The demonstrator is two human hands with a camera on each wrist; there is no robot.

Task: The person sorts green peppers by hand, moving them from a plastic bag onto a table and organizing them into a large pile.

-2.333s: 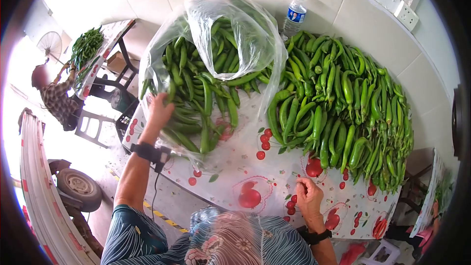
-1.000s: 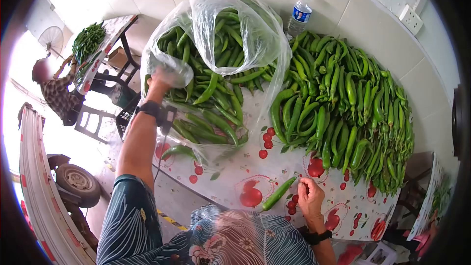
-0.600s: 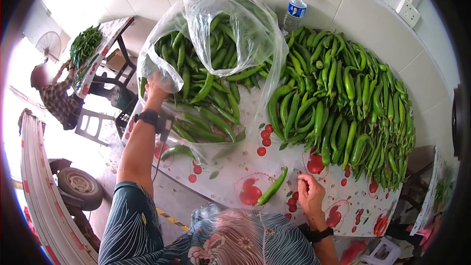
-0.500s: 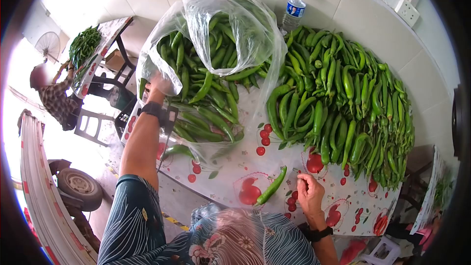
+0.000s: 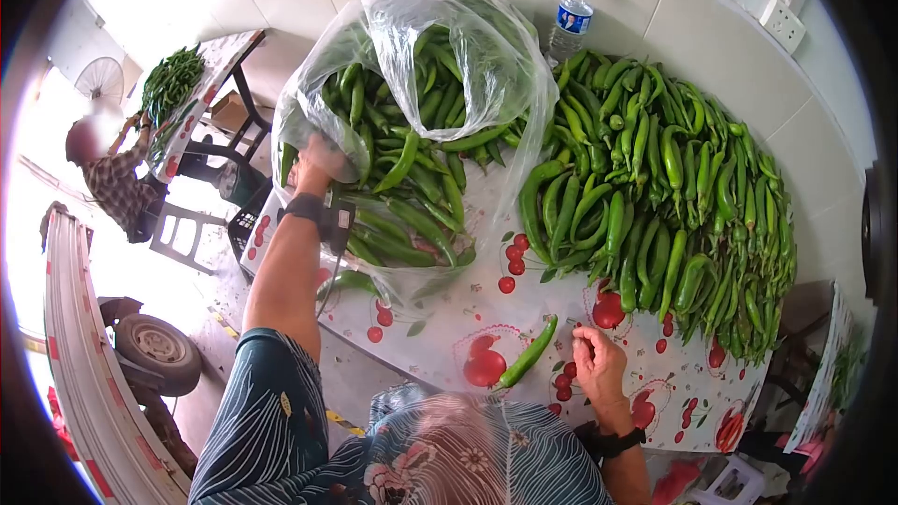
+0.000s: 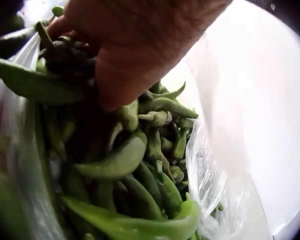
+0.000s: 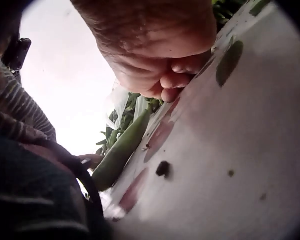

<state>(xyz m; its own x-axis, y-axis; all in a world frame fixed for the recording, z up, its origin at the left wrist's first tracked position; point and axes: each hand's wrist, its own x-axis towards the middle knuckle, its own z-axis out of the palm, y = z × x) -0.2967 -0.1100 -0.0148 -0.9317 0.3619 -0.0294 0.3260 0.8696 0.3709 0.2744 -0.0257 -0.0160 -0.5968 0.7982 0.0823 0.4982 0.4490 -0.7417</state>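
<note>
Inside the clear plastic bag (image 5: 458, 84), my left hand (image 5: 320, 164) reaches among long green peppers (image 5: 402, 164), partly veiled by the film. In the left wrist view its fingers curl down over peppers (image 6: 125, 160) in shadow; I cannot tell whether it grips one. On the tabletop lies a single green pepper (image 5: 529, 352), left of my right hand (image 5: 601, 365). The right hand rests low at the table's near side, its fingers loosely bent and holding nothing. In the right wrist view the single pepper (image 7: 122, 150) lies beyond the fingertips.
A large heap of green peppers (image 5: 664, 196) covers the table's right side. A water bottle (image 5: 571, 19) stands behind it against the tiled wall. Another pepper (image 5: 351, 282) lies at the bag's front edge. A person (image 5: 112, 164) works at a second table at far left.
A single pepper has appeared on the table beside my right hand and has turned slightly. My left hand has gone farther into the bag, under its film. The right hand stays in place.
</note>
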